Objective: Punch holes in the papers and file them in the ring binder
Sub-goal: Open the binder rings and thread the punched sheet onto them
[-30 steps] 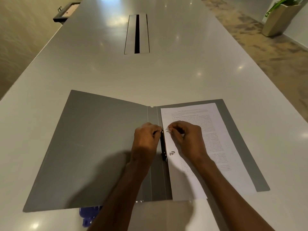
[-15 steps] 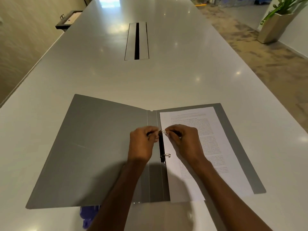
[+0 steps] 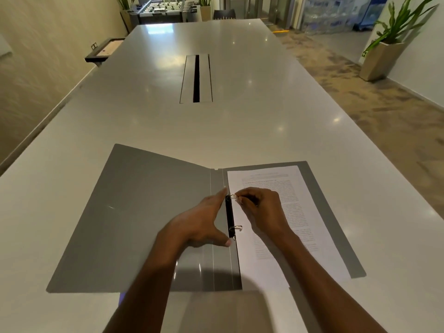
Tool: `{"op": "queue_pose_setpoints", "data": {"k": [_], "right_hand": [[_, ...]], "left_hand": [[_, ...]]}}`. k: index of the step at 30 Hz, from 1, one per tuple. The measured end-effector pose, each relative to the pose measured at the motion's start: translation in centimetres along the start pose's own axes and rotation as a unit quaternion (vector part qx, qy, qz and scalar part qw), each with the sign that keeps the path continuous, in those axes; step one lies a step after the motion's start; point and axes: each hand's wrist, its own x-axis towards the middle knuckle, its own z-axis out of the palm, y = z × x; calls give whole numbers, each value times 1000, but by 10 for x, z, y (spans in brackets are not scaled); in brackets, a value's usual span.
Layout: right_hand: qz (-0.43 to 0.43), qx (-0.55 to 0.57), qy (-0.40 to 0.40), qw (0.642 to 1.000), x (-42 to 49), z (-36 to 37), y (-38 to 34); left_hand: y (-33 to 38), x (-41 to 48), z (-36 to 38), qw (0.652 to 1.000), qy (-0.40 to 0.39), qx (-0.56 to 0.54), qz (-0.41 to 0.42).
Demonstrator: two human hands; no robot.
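Note:
A grey ring binder (image 3: 134, 212) lies open flat on the white table. Printed papers (image 3: 300, 212) rest on its right half, threaded on the two metal rings of the black ring mechanism (image 3: 230, 219). The near ring (image 3: 236, 228) looks closed. My right hand (image 3: 262, 210) lies on the papers with its fingertips pinched on the far ring (image 3: 232, 197). My left hand (image 3: 204, 224) lies on the binder's left side, fingers spread, forefinger and thumb beside the ends of the mechanism, holding nothing.
A small blue object (image 3: 122, 298), mostly hidden by my left arm, peeks out below the binder's front edge. A cable slot (image 3: 196, 78) runs along the table's middle. A dark tray (image 3: 103, 50) sits off the left edge, and a planter (image 3: 382, 58) stands on the floor at right.
My left hand let go of the far ring and opened out beside the mechanism. The rings went from split apart to closed. The camera tilted up, showing more of the room.

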Motion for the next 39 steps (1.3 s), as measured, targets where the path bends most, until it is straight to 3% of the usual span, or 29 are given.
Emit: {"op": "queue_pose_setpoints", "data": {"k": [9,19,24,26,32,35,39], "right_hand": [[-1,-26,2,1000,2,-11,-9],[34,-39,136,989,-61,-70,-28],[84,-85,213,970,-132,-59,-23],[77,-158,232,957,-155,-43,-17],[171,-371,181,895,-179,-17,9],[205,-389,158,884,-180,-11,13],[242,-393,133,877,-178,-6,20]], "left_hand": [[-6,-1,9,999,35,-12,13],[-7,-4,16,997,62,-45,18],[-6,-7,17,995,55,-77,40],[-4,-10,19,991,60,-107,61],[3,-2,37,923,160,-339,84],[9,3,42,903,243,-350,53],[16,0,43,879,290,-377,35]]}}
